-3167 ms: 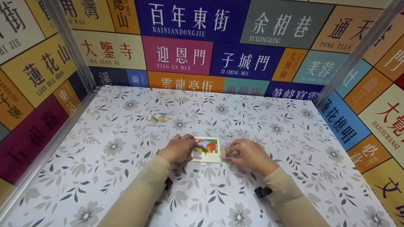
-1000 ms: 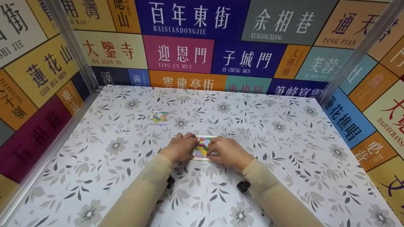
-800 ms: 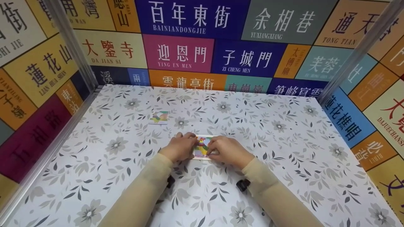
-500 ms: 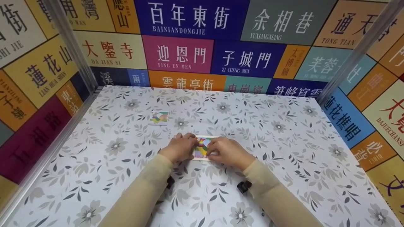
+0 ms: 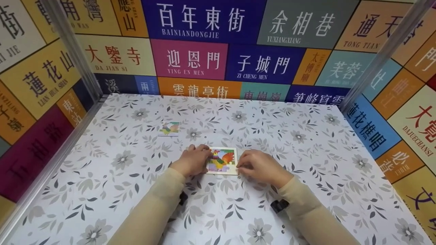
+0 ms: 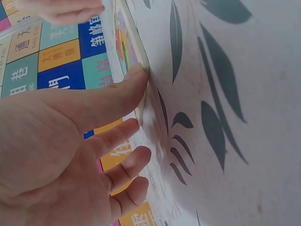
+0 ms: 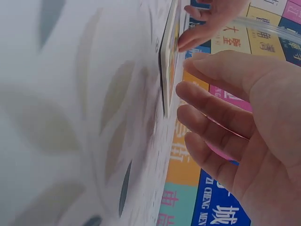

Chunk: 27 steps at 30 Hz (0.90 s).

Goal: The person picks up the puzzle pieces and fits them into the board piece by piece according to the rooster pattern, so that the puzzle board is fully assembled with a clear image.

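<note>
A small jigsaw puzzle in a pale frame lies flat on the table, showing a colourful rooster. Its lower right corner is a bare pale patch. My left hand holds the frame by its left side; in the left wrist view the thumb presses on a corner of the frame and the index fingertip sits by the edge. Beside the right edge is my right hand, fingers loosely bent. No piece shows between its thumb and fingers in the right wrist view.
A small card with a similar coloured picture lies farther back on the left. The floral tablecloth spreads all around. Panels with large printed characters stand along the back and sides, with clear corner posts.
My right hand brought a small piece onto the puzzle, stayed over it, then drew back to the right edge. The lower middle of the picture is now filled. My left hand stayed put.
</note>
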Each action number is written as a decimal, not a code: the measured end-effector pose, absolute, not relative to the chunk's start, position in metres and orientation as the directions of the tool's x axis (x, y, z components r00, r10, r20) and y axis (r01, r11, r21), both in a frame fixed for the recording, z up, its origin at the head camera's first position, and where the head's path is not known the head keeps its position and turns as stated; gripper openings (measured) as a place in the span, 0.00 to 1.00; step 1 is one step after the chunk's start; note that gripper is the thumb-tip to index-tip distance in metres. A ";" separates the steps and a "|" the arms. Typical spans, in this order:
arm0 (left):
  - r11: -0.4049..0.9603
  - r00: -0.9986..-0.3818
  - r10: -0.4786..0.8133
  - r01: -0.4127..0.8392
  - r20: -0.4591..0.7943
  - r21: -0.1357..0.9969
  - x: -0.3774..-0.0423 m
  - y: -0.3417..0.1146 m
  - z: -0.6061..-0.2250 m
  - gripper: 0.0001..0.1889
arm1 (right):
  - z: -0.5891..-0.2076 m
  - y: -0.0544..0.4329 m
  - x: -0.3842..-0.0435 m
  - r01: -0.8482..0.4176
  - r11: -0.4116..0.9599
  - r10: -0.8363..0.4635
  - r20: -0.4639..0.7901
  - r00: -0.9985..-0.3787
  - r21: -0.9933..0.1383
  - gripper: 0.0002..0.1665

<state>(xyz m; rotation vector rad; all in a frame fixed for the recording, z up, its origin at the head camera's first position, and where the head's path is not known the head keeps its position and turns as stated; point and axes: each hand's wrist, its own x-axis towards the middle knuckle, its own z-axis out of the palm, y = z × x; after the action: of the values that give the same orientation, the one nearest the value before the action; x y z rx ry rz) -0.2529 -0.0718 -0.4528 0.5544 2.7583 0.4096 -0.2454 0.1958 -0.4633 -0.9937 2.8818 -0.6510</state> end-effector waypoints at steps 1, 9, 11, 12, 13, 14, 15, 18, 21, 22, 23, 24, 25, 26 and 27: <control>0.885 -0.881 0.412 0.326 -0.233 0.334 -0.253 -0.072 -0.453 0.27 | -0.463 0.199 -0.245 -0.577 0.714 -0.588 0.106 -0.802 -0.396 0.04; 0.886 -0.882 0.400 0.303 -0.248 0.350 -0.253 -0.071 -0.453 0.27 | -0.463 0.222 -0.239 -0.553 0.737 -0.553 0.123 -0.824 -0.388 0.06; 0.889 -0.884 0.396 0.301 -0.249 0.346 -0.253 -0.071 -0.453 0.28 | -0.464 0.226 -0.238 -0.548 0.740 -0.551 0.116 -0.826 -0.389 0.07; 0.889 -0.884 0.396 0.301 -0.247 0.346 -0.253 -0.070 -0.453 0.28 | -0.464 0.228 -0.237 -0.547 0.742 -0.550 0.114 -0.828 -0.388 0.07; 0.887 -0.884 0.399 0.305 -0.245 0.346 -0.253 -0.070 -0.453 0.28 | -0.465 0.230 -0.237 -0.548 0.743 -0.549 0.117 -0.827 -0.385 0.07; 0.886 -0.883 0.401 0.306 -0.244 0.348 -0.253 -0.070 -0.453 0.28 | -0.466 0.233 -0.237 -0.547 0.745 -0.548 0.120 -0.828 -0.382 0.07; 0.885 -0.883 0.402 0.307 -0.244 0.349 -0.253 -0.070 -0.453 0.28 | -0.466 0.236 -0.236 -0.545 0.748 -0.544 0.121 -0.830 -0.379 0.07; 0.884 -0.883 0.402 0.305 -0.242 0.354 -0.253 -0.069 -0.453 0.28 | -0.466 0.244 -0.236 -0.540 0.758 -0.534 0.129 -0.836 -0.365 0.07; 0.881 -0.884 0.406 0.312 -0.231 0.355 -0.252 -0.070 -0.454 0.28 | -0.464 0.251 -0.236 -0.529 0.768 -0.525 0.118 -0.843 -0.360 0.07; 0.880 -0.884 0.410 0.317 -0.227 0.355 -0.252 -0.071 -0.454 0.27 | -0.464 0.253 -0.236 -0.525 0.770 -0.523 0.113 -0.845 -0.362 0.08; 0.878 -0.883 0.415 0.324 -0.220 0.353 -0.252 -0.071 -0.454 0.27 | -0.464 0.255 -0.236 -0.519 0.774 -0.520 0.105 -0.848 -0.363 0.08; 0.876 -0.882 0.419 0.329 -0.218 0.352 -0.252 -0.072 -0.453 0.27 | -0.464 0.256 -0.236 -0.517 0.776 -0.519 0.101 -0.849 -0.362 0.08; 0.875 -0.879 0.423 0.335 -0.218 0.350 -0.252 -0.072 -0.453 0.27 | -0.464 0.257 -0.236 -0.513 0.778 -0.515 0.097 -0.851 -0.362 0.08; 0.875 -0.877 0.427 0.339 -0.220 0.347 -0.252 -0.072 -0.452 0.27 | -0.464 0.258 -0.235 -0.505 0.783 -0.510 0.092 -0.855 -0.363 0.09; 0.875 -0.876 0.428 0.340 -0.223 0.345 -0.252 -0.072 -0.452 0.27 | -0.465 0.259 -0.235 -0.500 0.786 -0.505 0.088 -0.858 -0.365 0.09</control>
<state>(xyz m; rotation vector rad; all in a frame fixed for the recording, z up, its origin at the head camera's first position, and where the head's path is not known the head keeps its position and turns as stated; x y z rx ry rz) -0.2524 -0.0725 -0.4517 0.5774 2.7521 0.4295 -0.2347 0.2594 -0.4647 -0.8317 2.9552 -0.5977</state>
